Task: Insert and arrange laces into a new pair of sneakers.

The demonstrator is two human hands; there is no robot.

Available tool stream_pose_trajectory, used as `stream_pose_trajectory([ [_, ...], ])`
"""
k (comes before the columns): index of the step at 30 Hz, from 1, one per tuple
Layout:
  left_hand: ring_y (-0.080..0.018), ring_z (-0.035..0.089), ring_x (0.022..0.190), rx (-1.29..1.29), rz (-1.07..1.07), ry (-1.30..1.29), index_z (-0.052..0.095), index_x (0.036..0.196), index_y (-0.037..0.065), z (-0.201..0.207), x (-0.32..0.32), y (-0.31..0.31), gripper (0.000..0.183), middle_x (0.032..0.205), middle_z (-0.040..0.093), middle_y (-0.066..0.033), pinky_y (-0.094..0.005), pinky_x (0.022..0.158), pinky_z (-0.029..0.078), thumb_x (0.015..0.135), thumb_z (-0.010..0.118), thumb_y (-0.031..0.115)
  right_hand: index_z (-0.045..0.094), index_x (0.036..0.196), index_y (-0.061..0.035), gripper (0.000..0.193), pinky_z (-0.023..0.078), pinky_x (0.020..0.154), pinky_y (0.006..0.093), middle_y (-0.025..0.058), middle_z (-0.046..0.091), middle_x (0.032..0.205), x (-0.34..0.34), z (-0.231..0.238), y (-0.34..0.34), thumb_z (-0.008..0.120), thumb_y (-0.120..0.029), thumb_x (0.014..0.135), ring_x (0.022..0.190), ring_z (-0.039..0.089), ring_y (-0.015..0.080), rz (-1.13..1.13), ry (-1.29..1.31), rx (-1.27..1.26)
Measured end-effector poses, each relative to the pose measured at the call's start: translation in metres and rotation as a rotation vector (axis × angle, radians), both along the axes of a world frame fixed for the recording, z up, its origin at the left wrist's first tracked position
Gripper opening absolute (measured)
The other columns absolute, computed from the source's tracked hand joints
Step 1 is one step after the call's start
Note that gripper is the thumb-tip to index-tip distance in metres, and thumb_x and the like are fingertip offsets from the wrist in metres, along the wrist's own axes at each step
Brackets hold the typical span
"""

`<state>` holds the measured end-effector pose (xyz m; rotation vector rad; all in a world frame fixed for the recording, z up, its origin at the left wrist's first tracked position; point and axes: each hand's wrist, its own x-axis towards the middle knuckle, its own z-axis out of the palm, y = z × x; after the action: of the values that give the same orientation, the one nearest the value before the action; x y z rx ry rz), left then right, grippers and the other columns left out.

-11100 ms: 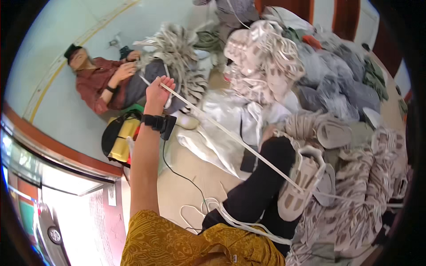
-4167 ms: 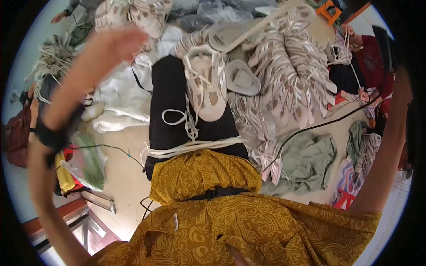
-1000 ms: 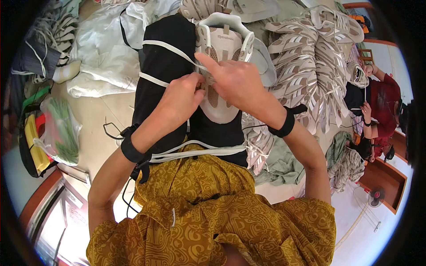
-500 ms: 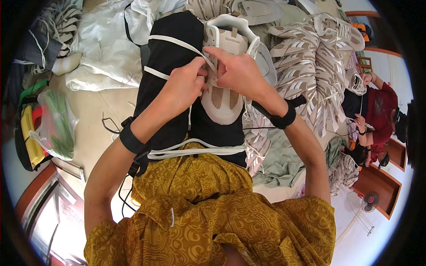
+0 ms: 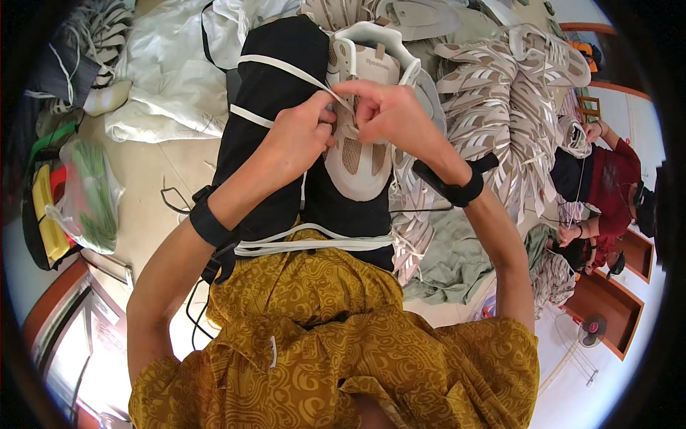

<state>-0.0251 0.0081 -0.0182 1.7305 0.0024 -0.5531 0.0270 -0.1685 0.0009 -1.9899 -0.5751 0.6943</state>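
Observation:
A beige and white shoe upper point(image 5: 357, 182) lies on my black-covered lap point(image 5: 268, 154), its toe toward me. One flat white shoelace point(image 5: 286, 66) runs across the black cloth from the left to the lacing rows. My left hand point(image 5: 304, 136) is closed at the upper's left lacing edge; its fingertips are partly hidden. Across from it, my right hand point(image 5: 400, 118) pinches the shoelace over the middle of the upper, index finger pointing left. Both hands nearly meet above the eyelets. More white lace point(image 5: 314, 247) lies across my lap.
Stacked beige shoe uppers point(image 5: 504, 107) stand at the right, with others at the far side. White sacking point(image 5: 168, 79) spreads at the far left. A plastic bag of green vegetables point(image 5: 93, 196) is on the left. At the right, another person point(image 5: 611, 175) handles shoe parts and lace.
My right hand has shifted slightly right and down, its index finger more bent, with the lace drawn between the hands. The left hand has barely moved.

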Motion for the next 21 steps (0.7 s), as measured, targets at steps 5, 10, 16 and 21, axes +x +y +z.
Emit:
stream_pose_trajectory([
  [5, -0.0163, 0.061, 0.079, 0.032, 0.006, -0.030, 0.042, 0.120, 0.002, -0.005, -0.001, -0.001, 0.041, 0.097, 0.059, -0.0115, -0.0277, 0.070, 0.049, 0.079, 0.046, 0.001, 0.050, 0.119, -0.0097, 0.060, 0.044, 0.053, 0.0246, 0.0015, 0.054, 0.061, -0.009, 0.002, 0.003, 0.063, -0.002, 0.061, 0.052, 0.052, 0.0112, -0.021, -0.333, -0.170],
  [10, -0.0166, 0.061, 0.077, 0.111, -0.009, -0.134, 0.042, 0.119, 0.000, -0.008, -0.003, -0.001, 0.040, 0.094, 0.060, -0.0123, -0.0286, 0.070, 0.049, 0.079, 0.047, 0.002, 0.051, 0.118, -0.0109, 0.059, 0.045, 0.053, 0.0272, 0.0032, 0.057, 0.063, -0.021, 0.004, 0.014, 0.065, -0.005, 0.060, 0.054, 0.056, 0.0169, 0.029, -0.635, -0.316],
  [16, -0.0167, 0.061, 0.077, 0.114, -0.021, -0.140, 0.041, 0.120, 0.000, -0.007, -0.003, 0.000, 0.042, 0.093, 0.060, -0.0121, -0.0283, 0.069, 0.049, 0.078, 0.048, 0.003, 0.055, 0.115, -0.0101, 0.054, 0.042, 0.051, 0.0233, -0.0006, 0.055, 0.060, 0.000, -0.006, 0.006, 0.062, -0.002, 0.062, 0.053, 0.052, 0.0095, 0.031, -0.303, -0.189],
  [21, -0.0166, 0.061, 0.076, 0.089, -0.013, -0.140, 0.041, 0.120, 0.001, -0.004, -0.004, 0.000, 0.042, 0.093, 0.060, -0.0124, -0.0281, 0.069, 0.048, 0.079, 0.047, 0.003, 0.059, 0.110, -0.0052, 0.053, 0.043, 0.051, 0.0231, 0.0016, 0.057, 0.058, 0.011, -0.002, -0.001, 0.061, 0.000, 0.057, 0.052, 0.052, 0.0070, 0.045, 0.104, 0.050],
])
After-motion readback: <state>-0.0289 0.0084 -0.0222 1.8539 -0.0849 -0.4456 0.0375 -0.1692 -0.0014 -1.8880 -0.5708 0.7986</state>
